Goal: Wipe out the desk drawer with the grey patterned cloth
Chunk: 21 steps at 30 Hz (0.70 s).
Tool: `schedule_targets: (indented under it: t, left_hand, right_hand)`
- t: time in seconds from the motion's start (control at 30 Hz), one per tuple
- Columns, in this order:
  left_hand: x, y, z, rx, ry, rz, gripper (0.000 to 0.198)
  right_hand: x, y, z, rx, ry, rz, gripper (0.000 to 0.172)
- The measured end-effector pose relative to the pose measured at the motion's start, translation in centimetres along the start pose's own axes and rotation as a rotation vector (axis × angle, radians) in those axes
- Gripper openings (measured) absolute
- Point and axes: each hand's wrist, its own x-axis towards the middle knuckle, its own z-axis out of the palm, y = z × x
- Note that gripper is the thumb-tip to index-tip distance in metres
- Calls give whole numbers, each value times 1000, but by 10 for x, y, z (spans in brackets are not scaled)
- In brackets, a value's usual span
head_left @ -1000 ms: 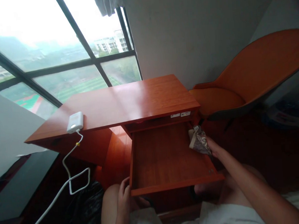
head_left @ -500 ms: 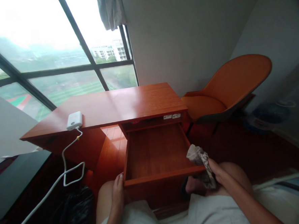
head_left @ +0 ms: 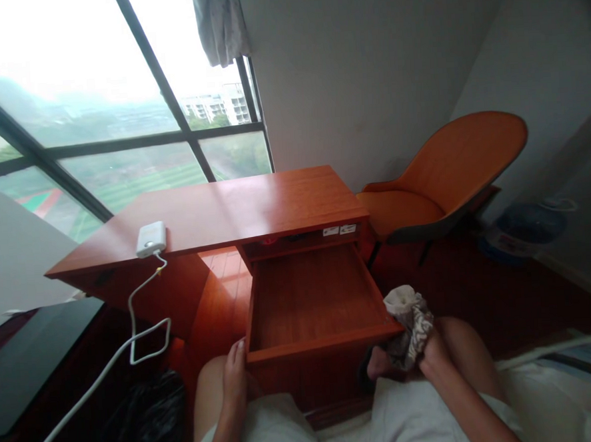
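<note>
A wooden drawer [head_left: 310, 300] stands pulled out of the reddish-brown desk [head_left: 254, 203], its bottom bare. Against the front left corner of the drawer lies my left hand [head_left: 234, 371], fingers stretched out beside the knee. My right hand [head_left: 430, 354] is closed on a crumpled, patterned beige-and-grey cloth [head_left: 410, 317]. That cloth bunches up next to the drawer's front right corner; its folds hide most of my right fingers. Whether it touches the drawer front, I cannot tell.
On the desk's left part sits a white power bank [head_left: 151, 239] with a white cable [head_left: 99, 373] hanging down. An orange chair [head_left: 438, 179] stands right of the desk, a large water bottle [head_left: 524, 230] behind. A black plastic bag [head_left: 147, 417] lies low left.
My right hand has turned and shifted slightly, and the cloth has moved a little right, bunching up more upright. My left hand keeps its place by the drawer.
</note>
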Motion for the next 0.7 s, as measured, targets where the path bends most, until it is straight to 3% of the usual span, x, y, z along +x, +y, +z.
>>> schedule_targets:
  t: [0.17, 0.23, 0.33, 0.47, 0.63, 0.7]
  left_hand:
    - [2, -6, 1, 16, -26, -3, 40]
    - [4, -8, 1, 22, -31, 6, 40]
    - [5, -11, 1, 20, -15, 4, 40]
    - [2, -10, 1, -21, -15, -30, 37]
    - [-5, -2, 1, -152, -50, -62, 48]
    - [-7, 1, -1, -286, -110, -144, 53]
  right_hand:
    - [-10, 1, 2, 88, 303, -86, 41]
    - [-19, -6, 3, -74, 302, -153, 45]
    - [-33, -16, 17, -529, 84, -407, 46]
    - [-52, -12, 61, -977, -203, -799, 36]
    - [-95, 1, 139, -1143, -449, -857, 41]
    - [-115, 1, 170, -1142, -571, -840, 58]
